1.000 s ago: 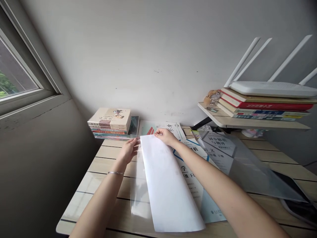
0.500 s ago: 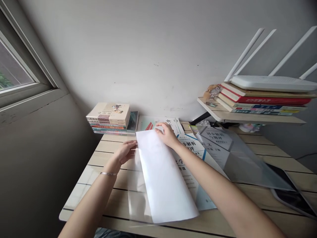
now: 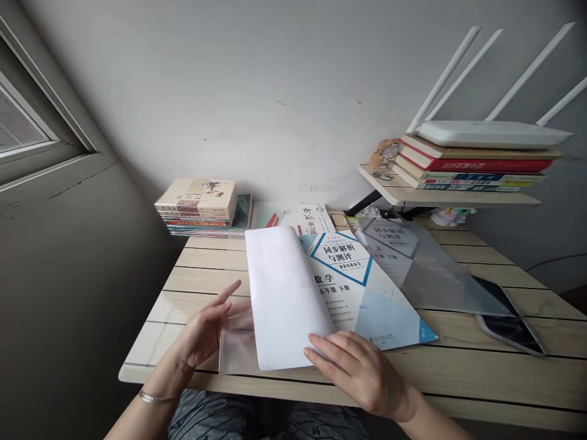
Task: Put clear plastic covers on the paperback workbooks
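Observation:
A workbook with a white and blue cover (image 3: 389,305) lies on the table. Its left part shows as a plain white flap (image 3: 284,299), curled over at the right. From beneath the flap's left side a clear plastic book cover (image 3: 236,351) sticks out. My left hand (image 3: 206,327) is beside that plastic edge, thumb and fingers apart; some fingers show through the film, and whether they grip it I cannot tell. My right hand (image 3: 362,370) rests its outstretched fingers on the flap's lower right corner.
To the right lie another workbook (image 3: 394,238) under a clear plastic sleeve (image 3: 440,284) and a phone (image 3: 513,324). Stacked books (image 3: 197,205) stand at the back left. A low shelf (image 3: 454,195) holds books and a white router (image 3: 490,134).
My right hand has moved from the flap's top edge down to its lower right corner. My left hand has come lower and nearer. More of the workbook's printed cover shows.

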